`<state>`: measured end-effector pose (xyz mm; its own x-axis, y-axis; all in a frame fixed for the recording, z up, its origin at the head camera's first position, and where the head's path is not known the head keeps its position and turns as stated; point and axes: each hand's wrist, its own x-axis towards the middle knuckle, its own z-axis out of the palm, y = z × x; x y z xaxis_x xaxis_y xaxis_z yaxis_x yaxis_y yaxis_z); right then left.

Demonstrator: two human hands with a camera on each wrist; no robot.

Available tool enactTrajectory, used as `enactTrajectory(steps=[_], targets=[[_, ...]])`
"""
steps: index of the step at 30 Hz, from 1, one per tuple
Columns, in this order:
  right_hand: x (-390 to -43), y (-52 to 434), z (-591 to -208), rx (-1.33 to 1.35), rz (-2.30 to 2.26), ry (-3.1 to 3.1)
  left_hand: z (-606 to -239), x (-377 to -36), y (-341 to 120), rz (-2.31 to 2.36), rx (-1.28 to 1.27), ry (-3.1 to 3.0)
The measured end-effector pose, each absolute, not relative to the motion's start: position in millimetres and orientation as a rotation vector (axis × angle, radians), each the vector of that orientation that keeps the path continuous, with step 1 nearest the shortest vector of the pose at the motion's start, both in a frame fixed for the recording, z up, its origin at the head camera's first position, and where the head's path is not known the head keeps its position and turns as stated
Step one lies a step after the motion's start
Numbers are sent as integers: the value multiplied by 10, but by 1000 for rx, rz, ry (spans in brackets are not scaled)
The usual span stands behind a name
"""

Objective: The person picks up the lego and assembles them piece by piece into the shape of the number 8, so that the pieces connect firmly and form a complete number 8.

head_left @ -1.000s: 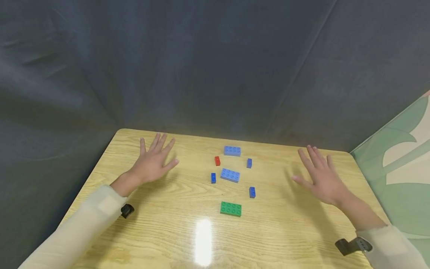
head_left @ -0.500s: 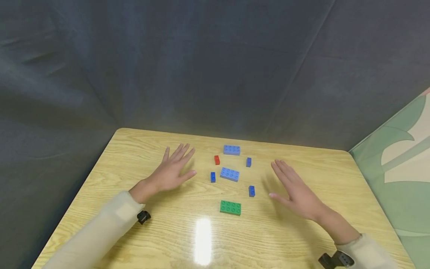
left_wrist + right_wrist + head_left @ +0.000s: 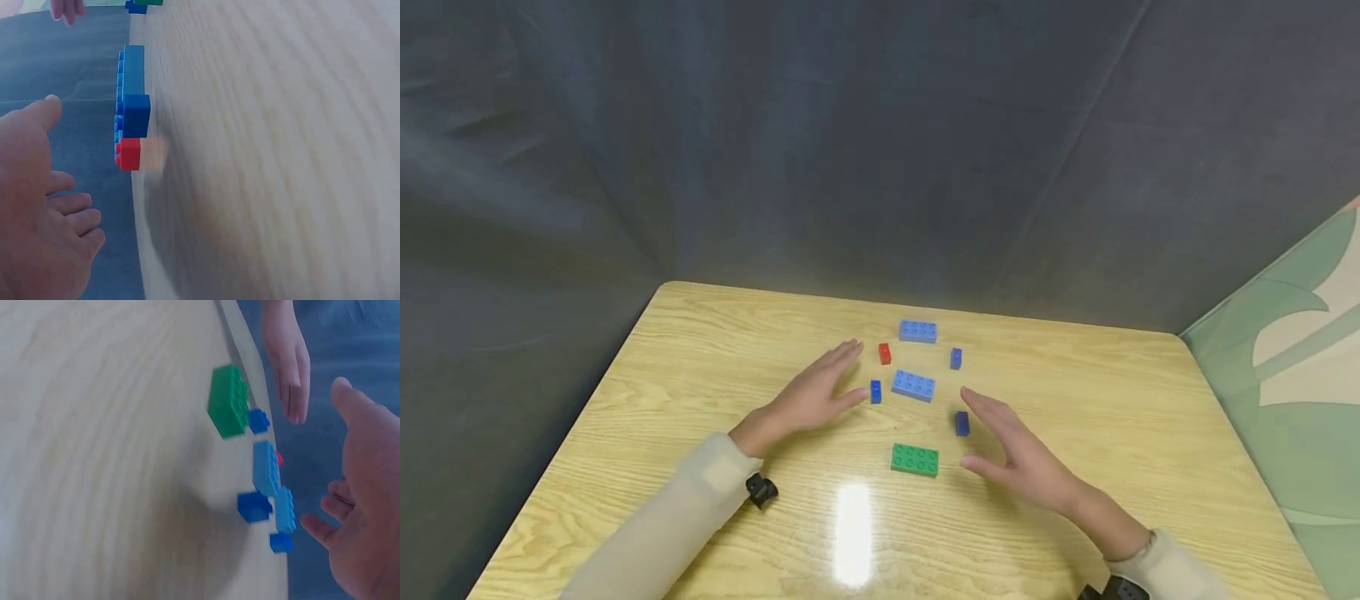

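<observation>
Several toy bricks lie in the middle of a wooden table: a green long brick, two light blue long bricks, a small red brick and three small dark blue ones. My left hand hovers open just left of the cluster, fingers straight, close to the red brick and a small blue brick. My right hand is open on the cluster's right, beside a small blue brick and the green brick. Neither hand holds anything.
A dark grey fabric backdrop rises behind the table's far edge. A green-and-white patterned surface lies off the table's right side. A bright light glare sits on the wood near the front.
Both hands have moved inward from the table's sides toward the bricks, turning more edge-on. The bricks have not moved.
</observation>
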<state>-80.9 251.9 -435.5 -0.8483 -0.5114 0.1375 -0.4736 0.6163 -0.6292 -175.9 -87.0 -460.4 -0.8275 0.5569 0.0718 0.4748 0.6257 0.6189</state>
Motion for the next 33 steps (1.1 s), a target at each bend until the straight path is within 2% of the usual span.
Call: enactTrajectory(steps=[12,22,33], targets=[[-767,2297,-4577,-777,-1268,2590,-4764,-1764,-663,1285,693,2595],[-758,2193,-4775,-815,-1290,2595,-4795,-1729,-547,1295,631,2647],[-770,2109,-4824,-689,-1263,2688,-4856,-1739,-514,1293,606,2656]])
